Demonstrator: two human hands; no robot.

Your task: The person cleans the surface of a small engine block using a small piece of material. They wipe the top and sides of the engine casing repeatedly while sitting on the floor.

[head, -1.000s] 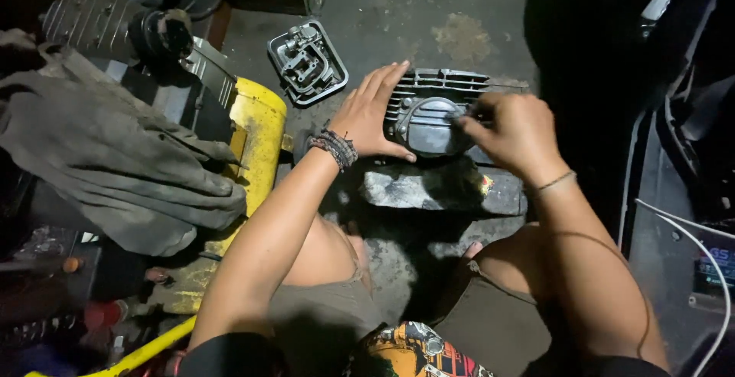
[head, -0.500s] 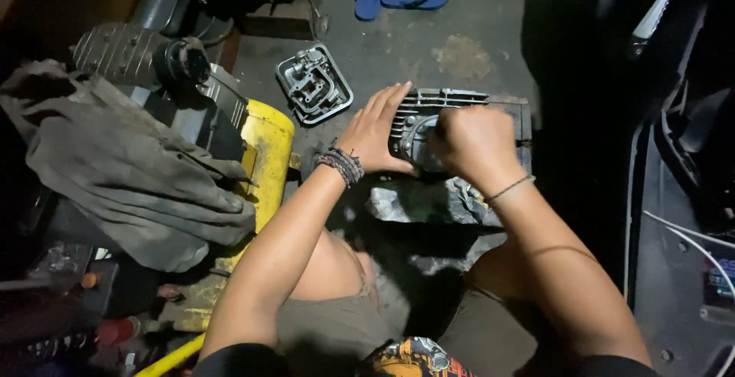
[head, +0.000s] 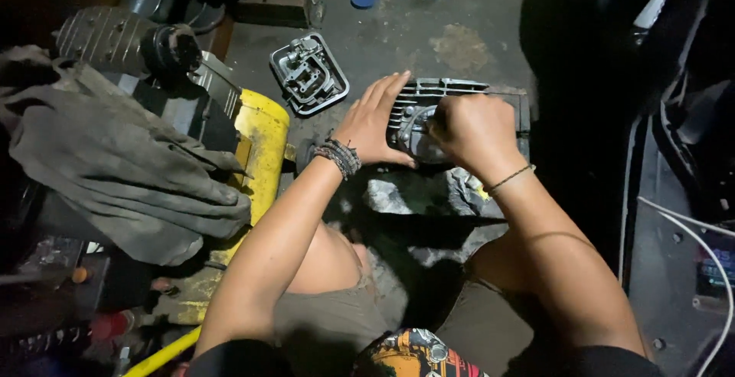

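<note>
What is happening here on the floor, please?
A person crouches on the floor over a finned metal engine part that sits on a grey block. The left hand lies flat against its side, while the right hand is closed in a fist over its round cover. A separate metal cover lies on the floor to the left, beside a yellow tank.

Metal cover (head: 308, 71) left of cylinder head (head: 448, 90)
</note>
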